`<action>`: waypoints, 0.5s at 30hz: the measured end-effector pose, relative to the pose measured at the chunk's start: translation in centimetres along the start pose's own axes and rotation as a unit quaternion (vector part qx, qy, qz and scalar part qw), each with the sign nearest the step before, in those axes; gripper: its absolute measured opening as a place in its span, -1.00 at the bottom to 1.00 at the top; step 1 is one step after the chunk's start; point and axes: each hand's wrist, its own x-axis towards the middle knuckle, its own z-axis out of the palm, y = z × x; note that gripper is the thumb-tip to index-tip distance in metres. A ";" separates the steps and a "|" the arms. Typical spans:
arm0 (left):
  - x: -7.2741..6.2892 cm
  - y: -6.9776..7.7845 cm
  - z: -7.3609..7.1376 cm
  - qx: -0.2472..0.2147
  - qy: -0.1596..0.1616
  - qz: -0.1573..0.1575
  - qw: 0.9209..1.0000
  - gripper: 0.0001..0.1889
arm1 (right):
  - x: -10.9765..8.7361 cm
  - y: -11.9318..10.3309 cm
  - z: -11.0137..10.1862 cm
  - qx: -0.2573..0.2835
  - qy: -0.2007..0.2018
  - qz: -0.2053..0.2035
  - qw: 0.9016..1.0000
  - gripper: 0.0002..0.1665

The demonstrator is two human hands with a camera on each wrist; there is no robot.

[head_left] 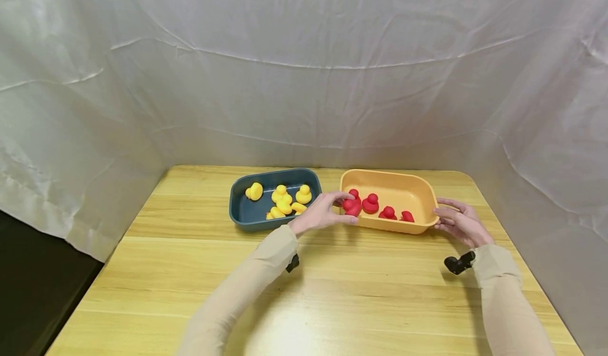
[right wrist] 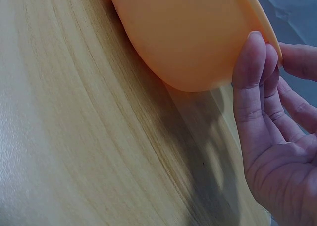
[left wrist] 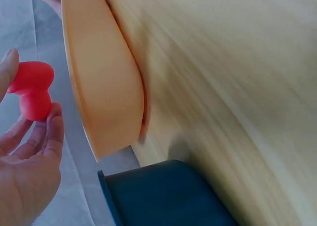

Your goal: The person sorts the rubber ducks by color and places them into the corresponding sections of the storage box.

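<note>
Between the thumb and fingers of my left hand (head_left: pixel 325 212) is a red toy duck (left wrist: pixel 35 89), held above the rim at the left end of an orange bin (head_left: pixel 394 226). Several other red ducks (head_left: pixel 370 204) lie inside that bin, toward its near side. My right hand (head_left: pixel 459 221) pinches the bin's right-end rim, with the thumb on the outer wall, as the right wrist view (right wrist: pixel 270 122) shows.
A dark blue bin (head_left: pixel 252 225) stands just left of the orange one, holding several yellow ducks (head_left: pixel 282 194). Both sit toward the far edge of a wooden table (head_left: pixel 361 287). Pale sheeting (head_left: pixel 332 97) hangs behind and on both sides.
</note>
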 end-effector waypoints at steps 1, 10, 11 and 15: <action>0.2 0.1 0.0 0.001 0.001 -0.002 1.000 -0.35 | 0.0 0.0 0.0 -0.002 0.002 0.000 1.000 -0.67; 1.5 0.7 0.0 -0.009 0.005 -0.014 1.000 -0.33 | 0.1 0.1 -0.2 -0.001 -0.004 -0.001 1.000 -0.67; 1.6 0.8 0.0 -0.010 0.006 -0.014 1.000 -0.33 | 0.1 0.1 -0.2 -0.003 -0.003 -0.001 1.000 -0.67; 2.2 0.8 0.1 -0.003 0.012 -0.018 1.000 -0.33 | 0.2 0.1 -0.1 -0.008 0.002 0.001 1.000 -0.69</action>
